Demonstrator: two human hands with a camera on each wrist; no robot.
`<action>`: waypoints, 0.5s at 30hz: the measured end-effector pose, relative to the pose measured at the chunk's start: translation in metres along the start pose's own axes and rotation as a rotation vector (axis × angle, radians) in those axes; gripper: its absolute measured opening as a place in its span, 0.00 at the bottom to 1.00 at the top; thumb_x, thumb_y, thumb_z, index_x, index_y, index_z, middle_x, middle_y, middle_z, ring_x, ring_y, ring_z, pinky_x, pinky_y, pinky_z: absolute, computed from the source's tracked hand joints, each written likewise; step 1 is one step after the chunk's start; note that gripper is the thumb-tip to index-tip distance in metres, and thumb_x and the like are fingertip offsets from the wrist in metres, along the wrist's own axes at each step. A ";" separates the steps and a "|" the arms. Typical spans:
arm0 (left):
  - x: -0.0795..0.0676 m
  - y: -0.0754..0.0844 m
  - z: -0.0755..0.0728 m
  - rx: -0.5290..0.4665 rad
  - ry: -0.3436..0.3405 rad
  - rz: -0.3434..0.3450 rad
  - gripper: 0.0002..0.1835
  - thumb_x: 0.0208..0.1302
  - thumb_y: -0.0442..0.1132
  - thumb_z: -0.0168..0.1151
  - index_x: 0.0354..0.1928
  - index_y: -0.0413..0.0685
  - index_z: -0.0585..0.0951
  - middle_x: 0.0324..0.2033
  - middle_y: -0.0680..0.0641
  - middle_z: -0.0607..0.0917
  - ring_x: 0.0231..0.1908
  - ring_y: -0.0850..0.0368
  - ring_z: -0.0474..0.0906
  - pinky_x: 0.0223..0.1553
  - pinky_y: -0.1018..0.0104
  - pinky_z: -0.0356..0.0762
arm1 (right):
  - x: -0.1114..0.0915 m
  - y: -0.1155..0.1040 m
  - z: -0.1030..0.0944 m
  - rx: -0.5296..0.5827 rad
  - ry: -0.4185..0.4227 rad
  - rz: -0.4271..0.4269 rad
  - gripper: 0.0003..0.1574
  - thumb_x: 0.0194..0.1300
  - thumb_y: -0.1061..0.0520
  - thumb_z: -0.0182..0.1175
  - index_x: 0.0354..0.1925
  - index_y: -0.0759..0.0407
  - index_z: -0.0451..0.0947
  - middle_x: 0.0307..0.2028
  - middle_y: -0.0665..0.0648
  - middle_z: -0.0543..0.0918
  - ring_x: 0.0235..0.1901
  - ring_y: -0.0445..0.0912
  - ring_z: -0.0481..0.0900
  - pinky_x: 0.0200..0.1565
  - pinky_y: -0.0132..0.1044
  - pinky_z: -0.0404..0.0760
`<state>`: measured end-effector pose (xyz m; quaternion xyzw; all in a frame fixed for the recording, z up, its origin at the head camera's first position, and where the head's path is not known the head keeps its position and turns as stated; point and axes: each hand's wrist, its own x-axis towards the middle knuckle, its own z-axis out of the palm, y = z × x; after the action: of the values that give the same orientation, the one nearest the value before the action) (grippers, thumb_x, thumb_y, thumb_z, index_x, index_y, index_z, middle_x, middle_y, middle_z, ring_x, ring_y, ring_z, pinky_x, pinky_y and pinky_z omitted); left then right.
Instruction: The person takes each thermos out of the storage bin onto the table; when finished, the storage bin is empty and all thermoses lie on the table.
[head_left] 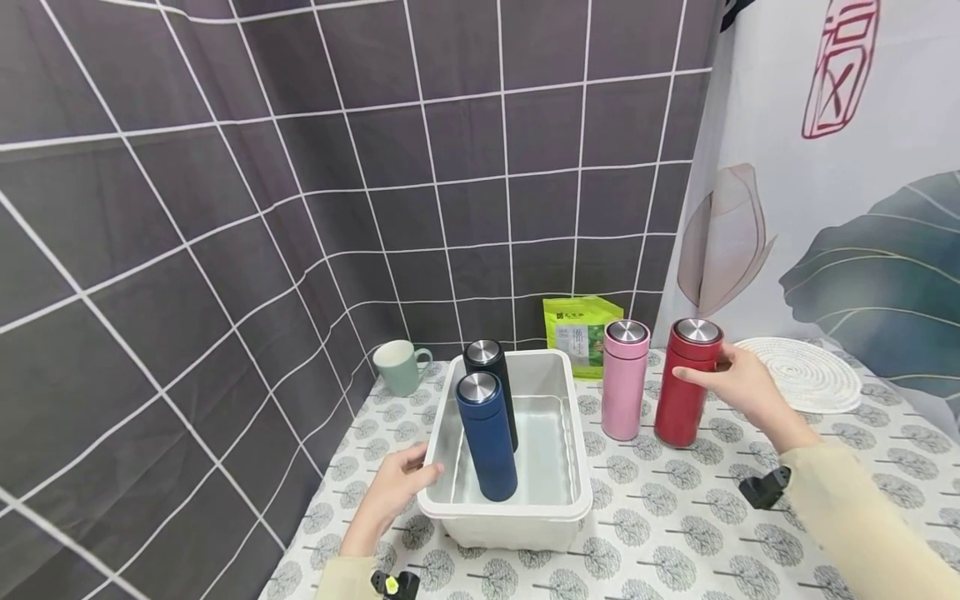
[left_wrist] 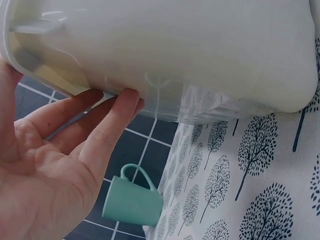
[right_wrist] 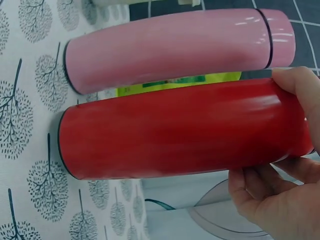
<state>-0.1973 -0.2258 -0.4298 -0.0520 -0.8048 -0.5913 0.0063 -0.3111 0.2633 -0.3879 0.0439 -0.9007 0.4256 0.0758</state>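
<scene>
My right hand [head_left: 738, 379] grips a red thermos [head_left: 686, 392] near its steel-topped lid, thumb on one side and fingers on the other. Upright beside it, on the left, stands a pink thermos [head_left: 624, 383]. My left hand [head_left: 397, 487] holds the left rim of a white plastic bin [head_left: 517, 529], its thumb over the edge and its fingers [left_wrist: 115, 120] against the outer wall. Inside the bin a blue thermos [head_left: 487, 442] leans slightly, and a black thermos [head_left: 491, 358] stands behind it, partly hidden.
A green mug [head_left: 397, 367] sits behind the bin on the left. At the back, a bright green packet [head_left: 570, 325] stands by the grid-patterned cloth wall. A round white woven mat [head_left: 810, 375] lies at the right. The tree-print tablecloth [head_left: 637, 533] covers the table.
</scene>
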 end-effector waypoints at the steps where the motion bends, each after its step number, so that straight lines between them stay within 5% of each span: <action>1: 0.000 0.000 0.000 -0.002 -0.002 0.002 0.30 0.59 0.35 0.62 0.62 0.25 0.71 0.54 0.26 0.79 0.54 0.37 0.80 0.56 0.53 0.81 | 0.000 0.002 0.001 0.003 0.000 0.005 0.47 0.61 0.38 0.65 0.62 0.72 0.66 0.53 0.76 0.78 0.50 0.66 0.77 0.39 0.46 0.83; 15: -0.001 -0.001 0.001 -0.019 -0.008 0.004 0.30 0.60 0.34 0.62 0.62 0.24 0.70 0.56 0.25 0.77 0.55 0.34 0.79 0.56 0.53 0.81 | 0.005 0.013 0.002 0.002 0.018 0.033 0.51 0.60 0.36 0.65 0.64 0.73 0.64 0.55 0.78 0.76 0.53 0.69 0.75 0.45 0.57 0.82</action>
<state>-0.1968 -0.2257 -0.4314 -0.0563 -0.7989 -0.5988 0.0037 -0.3180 0.2696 -0.3980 0.0254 -0.9002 0.4280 0.0766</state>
